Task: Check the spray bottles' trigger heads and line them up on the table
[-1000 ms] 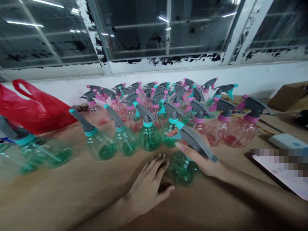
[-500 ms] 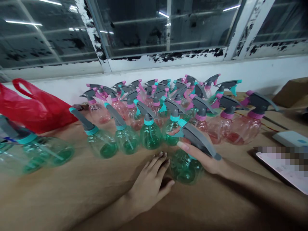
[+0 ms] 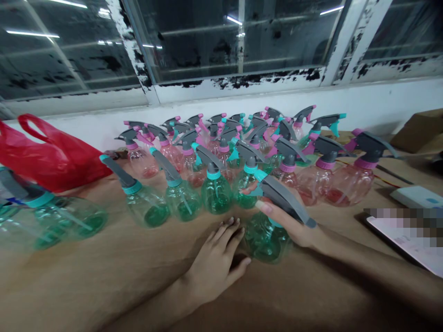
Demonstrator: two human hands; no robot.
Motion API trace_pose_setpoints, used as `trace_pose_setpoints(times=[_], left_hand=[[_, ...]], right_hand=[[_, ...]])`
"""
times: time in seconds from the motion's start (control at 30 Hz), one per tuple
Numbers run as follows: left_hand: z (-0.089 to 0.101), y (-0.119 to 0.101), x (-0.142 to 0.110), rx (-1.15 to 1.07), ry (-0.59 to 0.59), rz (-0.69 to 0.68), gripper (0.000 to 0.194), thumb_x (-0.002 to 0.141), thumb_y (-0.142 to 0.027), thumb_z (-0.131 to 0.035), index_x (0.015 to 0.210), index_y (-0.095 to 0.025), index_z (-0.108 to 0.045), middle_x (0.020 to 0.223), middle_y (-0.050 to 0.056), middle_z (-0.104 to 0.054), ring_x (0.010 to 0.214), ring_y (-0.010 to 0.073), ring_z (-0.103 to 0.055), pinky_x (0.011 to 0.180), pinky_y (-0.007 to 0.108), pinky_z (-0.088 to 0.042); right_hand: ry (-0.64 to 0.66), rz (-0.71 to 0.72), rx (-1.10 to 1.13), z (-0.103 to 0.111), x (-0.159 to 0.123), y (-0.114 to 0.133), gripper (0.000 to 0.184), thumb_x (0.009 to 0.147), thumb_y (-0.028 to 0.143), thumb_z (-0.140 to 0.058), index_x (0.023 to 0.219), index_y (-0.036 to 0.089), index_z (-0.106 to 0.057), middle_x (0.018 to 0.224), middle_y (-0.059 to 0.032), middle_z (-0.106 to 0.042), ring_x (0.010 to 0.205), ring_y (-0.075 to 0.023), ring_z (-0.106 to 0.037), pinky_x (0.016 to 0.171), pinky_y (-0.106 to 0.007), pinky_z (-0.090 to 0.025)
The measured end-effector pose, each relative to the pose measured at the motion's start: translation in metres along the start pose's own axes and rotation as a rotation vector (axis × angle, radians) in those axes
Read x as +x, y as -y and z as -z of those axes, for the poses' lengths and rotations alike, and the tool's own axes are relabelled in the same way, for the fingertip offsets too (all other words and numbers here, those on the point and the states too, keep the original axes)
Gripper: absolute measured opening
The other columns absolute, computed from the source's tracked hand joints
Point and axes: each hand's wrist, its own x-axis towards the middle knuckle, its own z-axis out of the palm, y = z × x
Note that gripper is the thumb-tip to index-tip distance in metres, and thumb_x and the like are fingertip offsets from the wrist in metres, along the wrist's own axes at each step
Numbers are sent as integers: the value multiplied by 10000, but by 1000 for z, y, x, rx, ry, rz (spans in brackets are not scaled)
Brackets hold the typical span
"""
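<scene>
The right hand [image 3: 294, 229] keeps its fingers closed around the head [image 3: 281, 196] of a green bottle [image 3: 265, 242]; its grip is unchanged, so the bottle remains upright before the other bottles [image 3: 216, 198]. The left hand [image 3: 212, 267] lies released on the desk [image 3: 86, 281], just beside it.

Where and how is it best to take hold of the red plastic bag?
I would grip the raised handle loop of the red plastic bag, coming from above. The loop stands above the soft-looking body, with a visible opening for fingers; the thin, folded sides would probably just crumple.
</scene>
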Motion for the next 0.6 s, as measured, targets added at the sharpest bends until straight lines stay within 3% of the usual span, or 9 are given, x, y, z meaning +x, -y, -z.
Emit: trace_pose_setpoints(times=[0.6], left_hand=[[0, 2, -1, 4, 24, -6, 457, 916, -367, -543, 1275, -91, -484, 1412, 153, -426, 1313, 291, -365, 1048, 483, -356]], right_hand=[[8, 16, 25, 0, 1, -2, 180, 859, 343, -581, 1022, 267, -585, 975, -10, -658, 910, -201, -627, 815, -367, -476]])
